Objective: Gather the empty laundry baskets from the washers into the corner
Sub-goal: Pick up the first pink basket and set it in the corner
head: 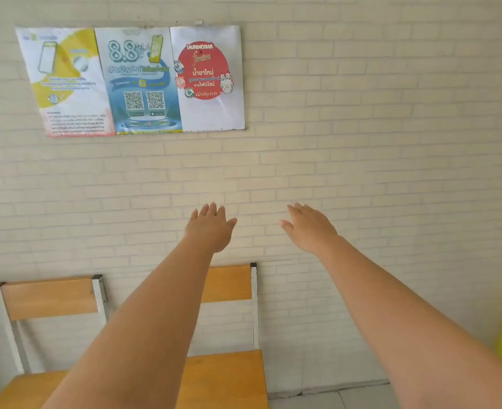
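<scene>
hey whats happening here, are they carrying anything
No. A person stretches both arms toward a pale brick wall, the left hand and right hand open and empty. Three posters hang on the wall and two wooden chairs stand below. No laundry basket or washer is in view, so no basket is being handled right now.

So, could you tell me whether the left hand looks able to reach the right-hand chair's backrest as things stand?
Probably yes: the left hand is empty and open, raised before the wall above the backrest, with nothing in between.

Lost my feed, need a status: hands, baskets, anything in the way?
Left hand and right hand open, empty, stretched toward wall. No baskets in view. Two chairs below.
</scene>
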Demonstrator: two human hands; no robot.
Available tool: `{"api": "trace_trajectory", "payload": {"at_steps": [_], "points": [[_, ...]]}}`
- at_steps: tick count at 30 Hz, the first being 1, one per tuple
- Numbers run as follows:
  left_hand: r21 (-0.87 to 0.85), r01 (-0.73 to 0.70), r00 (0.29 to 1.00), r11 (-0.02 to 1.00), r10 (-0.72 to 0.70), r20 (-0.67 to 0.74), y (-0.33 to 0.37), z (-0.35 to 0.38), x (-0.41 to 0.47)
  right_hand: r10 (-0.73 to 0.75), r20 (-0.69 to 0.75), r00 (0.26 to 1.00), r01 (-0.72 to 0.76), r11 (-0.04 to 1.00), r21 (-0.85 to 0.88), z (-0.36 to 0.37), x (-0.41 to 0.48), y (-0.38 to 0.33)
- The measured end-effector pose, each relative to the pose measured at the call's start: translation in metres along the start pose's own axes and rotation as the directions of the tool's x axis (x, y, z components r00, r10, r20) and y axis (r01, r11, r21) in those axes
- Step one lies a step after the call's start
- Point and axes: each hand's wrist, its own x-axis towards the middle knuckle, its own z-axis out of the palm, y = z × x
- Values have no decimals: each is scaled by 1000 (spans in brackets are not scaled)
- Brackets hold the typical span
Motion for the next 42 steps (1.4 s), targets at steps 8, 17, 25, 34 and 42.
{"api": "trace_trajectory", "payload": {"at_steps": [8, 17, 25, 34, 42], "points": [[17, -129, 989, 992, 127, 82, 25, 51, -14, 132, 99, 986, -132, 991, -10, 35, -61, 27], [-53, -323, 924, 945, 327, 197, 94, 138, -46, 353, 211, 912, -356, 934, -25, 85, -174, 90], [-218, -427, 824, 878, 477, 305, 188, 209, -97, 545, 279, 791, -572, 820, 19, 127, -288, 166], [-328, -467, 731, 821, 567, 380, 320, 264, -153, 683, 321, 656, -722, 692, 6, 148, -413, 260], [-384, -513, 635, 768, 640, 433, 434, 301, -175, 780, 312, 543, -830, 555, 59, 146, -484, 348]]}}
